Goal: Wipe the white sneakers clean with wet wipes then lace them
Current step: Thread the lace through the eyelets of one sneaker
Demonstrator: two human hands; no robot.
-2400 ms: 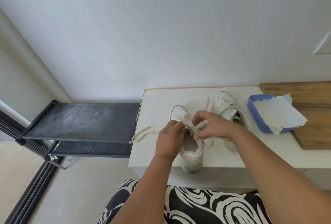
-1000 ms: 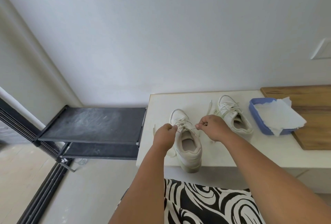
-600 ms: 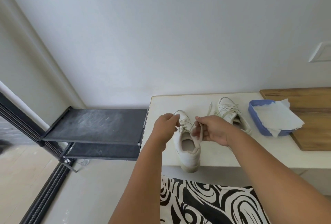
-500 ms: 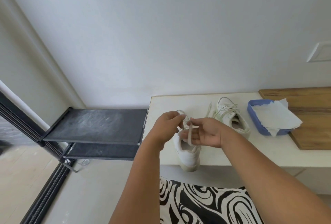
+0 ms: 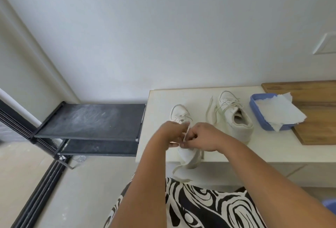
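Readable text: none found in the head view.
Sneakers (image 5: pixel 234 116): no brand mark or lettering legible on either.
Blue tub (image 5: pixel 254 107): no label visible on its rim or wall.
Wall plate (image 5: pixel 325 43): blank, no markings legible.
Wooden board (image 5: pixel 320 127): grain only, no print.
Patterned cloth (image 5: pixel 200 206): black and white swirls, no letters or numbers.

At the white bench's (image 5: pixel 163 98) front edge, the left hand (image 5: pixel 171 133) and right hand (image 5: pixel 203 136) pinch a shoelace (image 5: pixel 187 131) over the nearer sneaker (image 5: pixel 180 114); the second sneaker (image 5: pixel 234 118) sits beside a blue wipe tray (image 5: pixel 254 111).
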